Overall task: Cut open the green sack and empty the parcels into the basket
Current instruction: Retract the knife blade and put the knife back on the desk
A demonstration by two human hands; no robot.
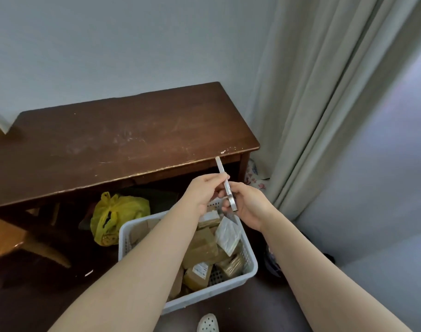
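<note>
Above the white basket (228, 285), both hands meet on one slim pale cutter (225, 182), held nearly upright, its top tilted slightly left. Left hand (204, 191) pinches it around the middle with thumb and forefinger. Right hand (249, 204) has its fingers curled round the lower end. The two-handed hold at chest height, away from any wrapping, looks like sliding the blade in or out rather than cutting; that is a guess.

The basket sits on the floor just in front of the dark wooden table (132, 140), right under the hands. Parcels (202, 248), brown ones and one silvery, already fill it, so emptying looks largely done.

The green sack is not clearly in view. A dark shape under the table behind the basket might be it; cannot tell. The crumpled yellow bag (118, 216) beside the basket's left corner is a different item.

The blade itself is too small to make out, and the cutter's bottom end merges with the right palm. The left forearm covers the basket's left-centre contents. A pale curtain (312, 92) hangs at right. A white shoe (207, 323) is cut off at the bottom edge.
</note>
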